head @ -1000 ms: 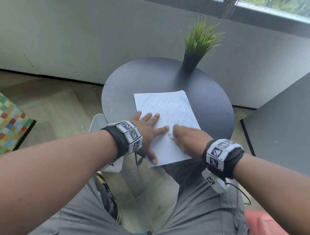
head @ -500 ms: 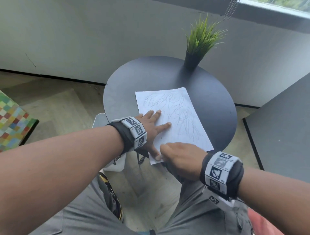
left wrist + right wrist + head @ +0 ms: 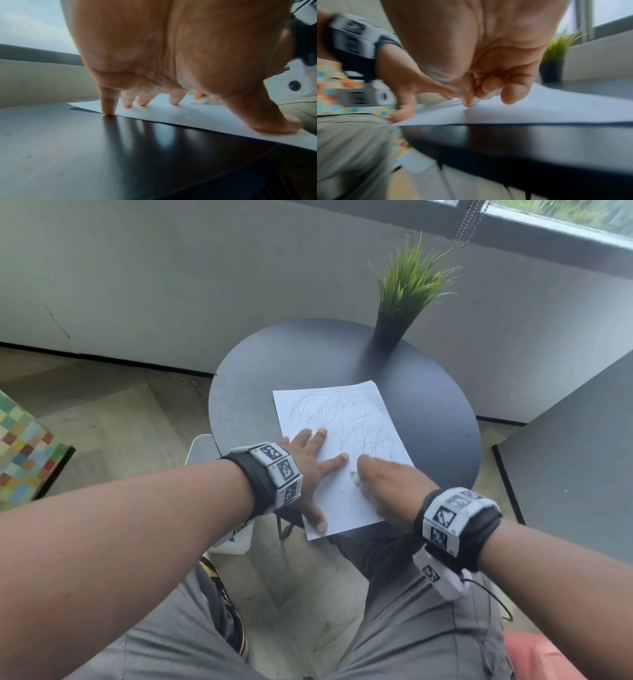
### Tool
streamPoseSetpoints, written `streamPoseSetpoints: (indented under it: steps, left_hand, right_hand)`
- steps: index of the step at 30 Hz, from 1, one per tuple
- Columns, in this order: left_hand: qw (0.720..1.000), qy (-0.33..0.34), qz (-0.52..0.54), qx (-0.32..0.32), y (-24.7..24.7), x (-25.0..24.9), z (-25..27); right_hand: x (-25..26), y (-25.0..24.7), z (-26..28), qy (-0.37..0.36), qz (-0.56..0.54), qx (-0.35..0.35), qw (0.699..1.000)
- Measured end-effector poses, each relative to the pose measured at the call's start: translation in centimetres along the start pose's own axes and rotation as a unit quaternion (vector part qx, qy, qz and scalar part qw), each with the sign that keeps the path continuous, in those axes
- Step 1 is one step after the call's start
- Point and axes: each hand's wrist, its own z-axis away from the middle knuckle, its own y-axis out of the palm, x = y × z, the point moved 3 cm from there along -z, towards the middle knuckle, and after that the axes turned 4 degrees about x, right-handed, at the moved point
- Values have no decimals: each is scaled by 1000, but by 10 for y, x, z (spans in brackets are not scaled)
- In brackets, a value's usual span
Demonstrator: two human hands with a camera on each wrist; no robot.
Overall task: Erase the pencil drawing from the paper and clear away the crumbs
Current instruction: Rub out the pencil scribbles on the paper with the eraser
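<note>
A white paper (image 3: 342,419) with pencil scribbles lies on the round dark table (image 3: 274,364), its near corner hanging past the rim. My left hand (image 3: 308,463) lies flat with fingers spread and presses the paper's left edge; the left wrist view shows its fingertips (image 3: 108,111) on the paper (image 3: 197,115). My right hand (image 3: 387,484) pinches a small white eraser (image 3: 356,478) against the lower part of the sheet, just right of my left index finger. In the right wrist view the curled fingers (image 3: 488,86) hold the eraser (image 3: 476,102) on the paper (image 3: 547,108). A few dark crumbs (image 3: 342,493) lie near it.
A potted grass plant (image 3: 404,299) stands at the table's far edge. A second grey tabletop (image 3: 565,474) is at the right. A white stool (image 3: 202,450) stands under the table's left side, and a checkered block (image 3: 24,450) sits on the floor at left.
My right hand pulled back to the paper's near edge half a second ago and has now pushed forward again beside the left index finger. The left hand stays pressed on the paper.
</note>
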Motion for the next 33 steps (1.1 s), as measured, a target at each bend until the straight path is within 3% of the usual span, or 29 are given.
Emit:
streamPoseSetpoints:
  steps: [3,4,7,9,12,14,18,20,22,23,25,28,33]
  left_hand:
    - [1000,-3,-12,1,1,-1,0]
    - [1000,-3,-12,3,1,-1,-1]
    - [1000,-4,2,6,0,-1,-1]
    - [1000,-5,5,6,0,-2,-1]
    - [1000,-7,3,5,1,-1,-1]
    - [1000,-4,1,1,1,-1,0]
    - [1000,-6,9,6,0,-1,0]
    - [1000,-5,8,6,0,0,0]
    - [1000,-3,4,8,2,0,0]
    - [1000,-2,2,9,2,1,0]
    - [1000,-2,3,11,1,1,0]
    - [1000,0,12,10,0,1,1]
    - [999,-5,48,-6,0,3,1]
  right_hand:
    - [39,25,23,-102,16,68,992]
    - [37,27,25,-104,14,80,991]
    - [3,7,6,1,-6,32,999]
    - [-6,2,-1,29,-12,2,1000]
    - [37,22,21,-74,9,50,996]
    - [41,27,28,-89,1,76,993]
    - [-5,3,1,38,-32,10,999]
    - [7,5,5,-2,-12,6,1000]
    - [33,23,20,-90,0,58,994]
    - [36,26,25,-101,-7,79,992]
    - [21,15,19,-63,-14,58,996]
    - [-16,-3,4,75,-31,26,996]
    - [-20,-3,-2,106,-43,27,993]
